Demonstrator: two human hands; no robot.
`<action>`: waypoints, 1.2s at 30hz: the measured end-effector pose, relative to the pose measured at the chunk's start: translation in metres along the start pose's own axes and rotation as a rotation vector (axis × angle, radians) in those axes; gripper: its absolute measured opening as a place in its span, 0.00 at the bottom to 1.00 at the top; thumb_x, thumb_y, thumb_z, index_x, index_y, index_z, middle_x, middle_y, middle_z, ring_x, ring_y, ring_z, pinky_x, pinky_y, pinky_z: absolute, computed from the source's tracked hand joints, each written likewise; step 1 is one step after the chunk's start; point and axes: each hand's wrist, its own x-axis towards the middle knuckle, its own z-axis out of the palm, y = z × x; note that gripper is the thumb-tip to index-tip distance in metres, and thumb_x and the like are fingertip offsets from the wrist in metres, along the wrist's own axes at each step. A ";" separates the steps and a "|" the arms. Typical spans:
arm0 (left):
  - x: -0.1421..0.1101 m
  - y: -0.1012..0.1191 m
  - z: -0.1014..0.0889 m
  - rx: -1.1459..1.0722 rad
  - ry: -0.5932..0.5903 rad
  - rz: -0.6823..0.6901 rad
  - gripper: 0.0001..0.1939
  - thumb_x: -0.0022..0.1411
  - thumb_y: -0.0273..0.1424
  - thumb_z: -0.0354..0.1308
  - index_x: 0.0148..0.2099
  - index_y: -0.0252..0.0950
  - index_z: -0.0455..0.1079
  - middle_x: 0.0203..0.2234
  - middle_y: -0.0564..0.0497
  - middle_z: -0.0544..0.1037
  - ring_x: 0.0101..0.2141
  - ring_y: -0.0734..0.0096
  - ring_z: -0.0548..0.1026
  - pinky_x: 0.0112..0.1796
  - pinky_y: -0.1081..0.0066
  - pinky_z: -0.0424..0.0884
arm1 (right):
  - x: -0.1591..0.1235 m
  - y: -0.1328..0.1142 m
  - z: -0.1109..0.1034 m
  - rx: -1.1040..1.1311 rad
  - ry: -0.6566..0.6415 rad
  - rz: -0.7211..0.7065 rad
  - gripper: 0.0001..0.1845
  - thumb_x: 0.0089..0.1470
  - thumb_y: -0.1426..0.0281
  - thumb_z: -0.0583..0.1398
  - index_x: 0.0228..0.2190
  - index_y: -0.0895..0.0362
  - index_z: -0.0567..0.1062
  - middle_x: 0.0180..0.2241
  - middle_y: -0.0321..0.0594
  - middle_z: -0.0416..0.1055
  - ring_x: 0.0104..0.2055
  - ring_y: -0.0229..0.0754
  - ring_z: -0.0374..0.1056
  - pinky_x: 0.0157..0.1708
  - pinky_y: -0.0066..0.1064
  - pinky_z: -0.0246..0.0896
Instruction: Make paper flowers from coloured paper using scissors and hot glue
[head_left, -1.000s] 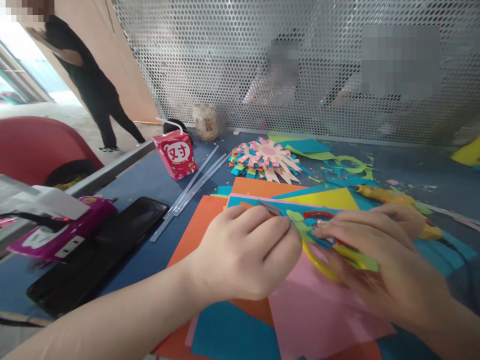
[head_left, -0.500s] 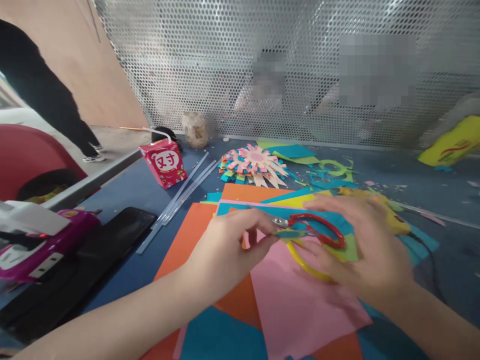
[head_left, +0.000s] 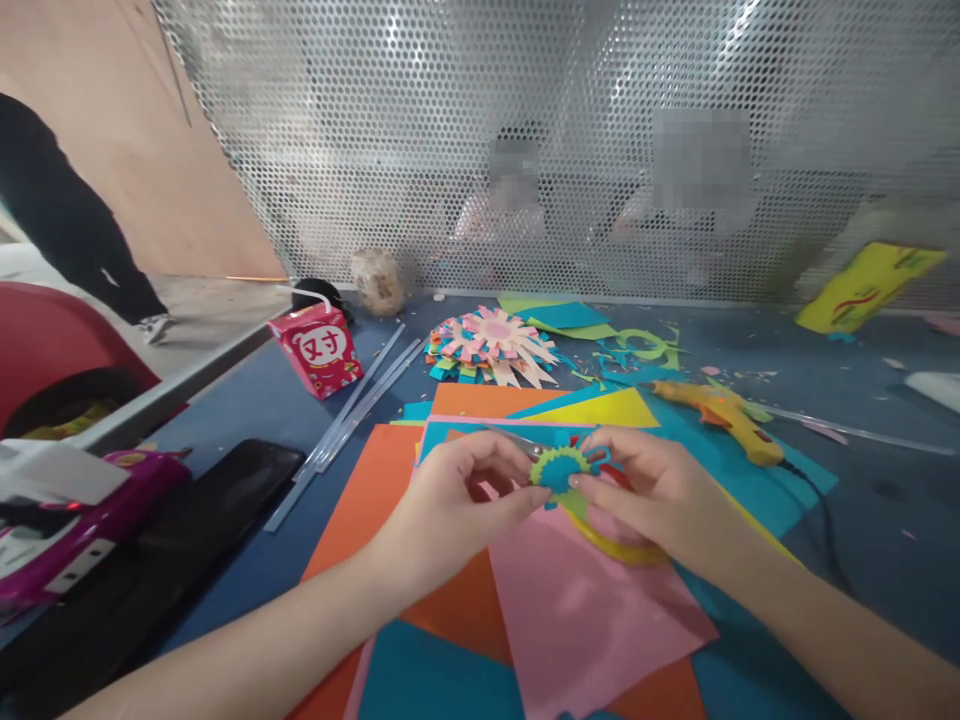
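We held the rosette (head_left: pixel 561 473), a small blue disc with a green fringe, up between our two hands, above the pink sheet (head_left: pixel 600 610). Our left hand (head_left: pixel 459 500) had its thumb and fingers closed on the left edge of it, and our right hand (head_left: pixel 651 490) had its own pinched together on the right edge, where blue loops stuck out.

Just beneath the rosette and our right hand were the scissors (head_left: pixel 613 546). Their yellow handle showed over the pink sheet; our fingers hid much of the red one. Orange sheets (head_left: pixel 356 510) and a blue sheet (head_left: pixel 439 670) lay partly under the pink one.

On the right, the glue gun (head_left: pixel 724 415) lay on its side across blue paper (head_left: pixel 795 480), its cord (head_left: pixel 829 530) trailing towards us. Beyond the sheets, we had a layered heap of fringed ribbons (head_left: pixel 495 335), with green and blue scraps (head_left: pixel 649 345) strewn to its right.

To the left, clear sticks (head_left: pixel 375 395) lay between the sheets and the red box (head_left: pixel 319 350), which had a straw (head_left: pixel 315 292) in it. A jar (head_left: pixel 377 282) stood behind, near the mesh (head_left: pixel 375 130). Nearer to us were the phone (head_left: pixel 255 475) and the purple power strip (head_left: pixel 112 505). Off the table (head_left: pixel 892 510), we saw a red chair (head_left: pixel 56 340) and a person's dark-clad legs (head_left: pixel 71 215).
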 end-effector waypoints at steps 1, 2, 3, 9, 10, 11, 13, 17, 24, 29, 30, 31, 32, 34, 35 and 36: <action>-0.001 0.001 0.000 0.011 0.003 0.023 0.08 0.51 0.31 0.61 0.32 0.35 0.65 0.28 0.53 0.71 0.27 0.76 0.67 0.28 0.73 0.63 | 0.000 -0.001 -0.001 0.010 -0.012 -0.003 0.06 0.49 0.66 0.58 0.27 0.55 0.69 0.28 0.35 0.67 0.32 0.38 0.64 0.32 0.28 0.59; -0.003 0.002 0.000 0.018 0.008 0.049 0.08 0.51 0.30 0.61 0.34 0.35 0.65 0.30 0.53 0.71 0.28 0.77 0.67 0.28 0.74 0.63 | 0.000 -0.002 -0.001 0.020 -0.025 -0.011 0.06 0.49 0.65 0.58 0.27 0.55 0.69 0.27 0.35 0.67 0.32 0.38 0.64 0.29 0.27 0.59; -0.004 0.003 0.000 0.021 0.013 0.078 0.10 0.52 0.30 0.61 0.36 0.36 0.64 0.33 0.52 0.70 0.30 0.76 0.68 0.29 0.74 0.64 | 0.000 -0.003 -0.001 0.029 -0.036 -0.021 0.06 0.49 0.65 0.58 0.27 0.56 0.69 0.26 0.35 0.67 0.30 0.37 0.64 0.26 0.26 0.58; -0.008 -0.001 -0.001 -0.067 -0.013 0.145 0.14 0.56 0.30 0.59 0.44 0.40 0.62 0.36 0.52 0.69 0.36 0.74 0.69 0.31 0.74 0.65 | -0.002 -0.003 -0.001 0.055 -0.116 0.005 0.04 0.49 0.68 0.59 0.27 0.55 0.68 0.29 0.34 0.68 0.33 0.37 0.64 0.28 0.25 0.60; -0.008 -0.001 -0.001 -0.082 -0.025 0.139 0.14 0.56 0.30 0.58 0.45 0.39 0.62 0.36 0.52 0.69 0.35 0.74 0.69 0.31 0.73 0.65 | -0.002 -0.003 -0.001 0.066 -0.136 0.009 0.04 0.49 0.68 0.59 0.27 0.55 0.68 0.30 0.34 0.68 0.35 0.38 0.65 0.32 0.26 0.61; -0.007 -0.001 -0.001 -0.086 -0.034 0.134 0.14 0.56 0.30 0.58 0.45 0.39 0.62 0.36 0.52 0.70 0.34 0.74 0.69 0.31 0.73 0.65 | -0.003 -0.003 -0.001 0.081 -0.163 0.017 0.04 0.49 0.68 0.59 0.28 0.55 0.69 0.31 0.34 0.68 0.37 0.38 0.65 0.35 0.27 0.62; -0.007 -0.001 -0.001 -0.077 -0.046 0.126 0.14 0.56 0.30 0.58 0.45 0.37 0.62 0.36 0.50 0.70 0.34 0.74 0.69 0.31 0.72 0.65 | -0.004 -0.004 -0.001 0.122 -0.221 0.048 0.02 0.50 0.69 0.59 0.29 0.55 0.69 0.33 0.34 0.67 0.38 0.38 0.64 0.37 0.27 0.62; -0.006 0.002 0.000 -0.064 -0.046 0.113 0.11 0.56 0.30 0.57 0.42 0.36 0.65 0.34 0.51 0.71 0.32 0.75 0.69 0.30 0.73 0.65 | -0.004 -0.005 -0.002 0.143 -0.283 0.078 0.02 0.51 0.68 0.58 0.30 0.53 0.70 0.32 0.32 0.67 0.32 0.35 0.64 0.28 0.22 0.60; -0.005 0.003 -0.001 -0.021 -0.025 0.134 0.09 0.56 0.29 0.56 0.41 0.36 0.65 0.33 0.52 0.70 0.31 0.77 0.68 0.30 0.74 0.64 | -0.003 -0.005 0.000 0.145 -0.278 0.082 0.03 0.52 0.68 0.58 0.30 0.54 0.69 0.30 0.33 0.64 0.30 0.33 0.62 0.26 0.21 0.59; -0.007 0.003 -0.002 0.019 0.000 0.151 0.09 0.56 0.30 0.57 0.41 0.36 0.64 0.35 0.51 0.70 0.35 0.74 0.69 0.32 0.73 0.64 | -0.004 -0.004 -0.001 0.137 -0.280 0.057 0.01 0.52 0.70 0.57 0.31 0.53 0.69 0.31 0.33 0.65 0.31 0.34 0.63 0.26 0.21 0.59; -0.007 0.003 -0.002 0.016 0.000 0.150 0.09 0.56 0.30 0.57 0.40 0.37 0.64 0.35 0.51 0.70 0.36 0.74 0.69 0.32 0.74 0.64 | -0.005 -0.004 -0.001 0.141 -0.276 0.061 0.01 0.52 0.70 0.57 0.30 0.53 0.69 0.31 0.33 0.65 0.30 0.34 0.63 0.25 0.21 0.59; -0.006 0.003 -0.002 0.014 -0.001 0.150 0.08 0.56 0.30 0.57 0.40 0.37 0.64 0.35 0.51 0.70 0.36 0.74 0.69 0.32 0.74 0.64 | -0.005 -0.004 -0.001 0.142 -0.271 0.065 0.01 0.52 0.70 0.57 0.30 0.53 0.69 0.31 0.33 0.65 0.30 0.34 0.63 0.25 0.21 0.59; -0.006 0.003 -0.002 0.014 -0.002 0.150 0.08 0.56 0.29 0.57 0.40 0.37 0.64 0.35 0.51 0.70 0.36 0.74 0.69 0.32 0.74 0.64 | -0.005 -0.004 -0.001 0.143 -0.271 0.064 0.01 0.52 0.69 0.58 0.30 0.53 0.69 0.31 0.33 0.65 0.29 0.34 0.63 0.25 0.21 0.59; -0.005 0.003 -0.002 0.015 -0.006 0.151 0.08 0.57 0.29 0.57 0.40 0.37 0.64 0.34 0.52 0.70 0.36 0.74 0.69 0.32 0.74 0.63 | -0.005 -0.004 -0.001 0.144 -0.270 0.060 0.02 0.52 0.69 0.57 0.31 0.54 0.69 0.31 0.34 0.66 0.31 0.34 0.64 0.26 0.21 0.60; -0.005 0.003 -0.002 0.013 -0.008 0.152 0.08 0.57 0.28 0.57 0.40 0.37 0.64 0.34 0.52 0.70 0.36 0.74 0.69 0.32 0.74 0.63 | -0.005 -0.005 -0.001 0.147 -0.271 0.055 0.02 0.52 0.70 0.58 0.31 0.54 0.69 0.32 0.34 0.66 0.32 0.35 0.64 0.28 0.22 0.62; -0.005 0.003 -0.002 0.009 -0.011 0.151 0.07 0.57 0.28 0.57 0.40 0.37 0.64 0.34 0.52 0.70 0.36 0.74 0.69 0.32 0.74 0.63 | -0.005 -0.005 -0.001 0.153 -0.271 0.054 0.02 0.52 0.70 0.58 0.31 0.54 0.69 0.33 0.34 0.66 0.34 0.36 0.65 0.30 0.23 0.62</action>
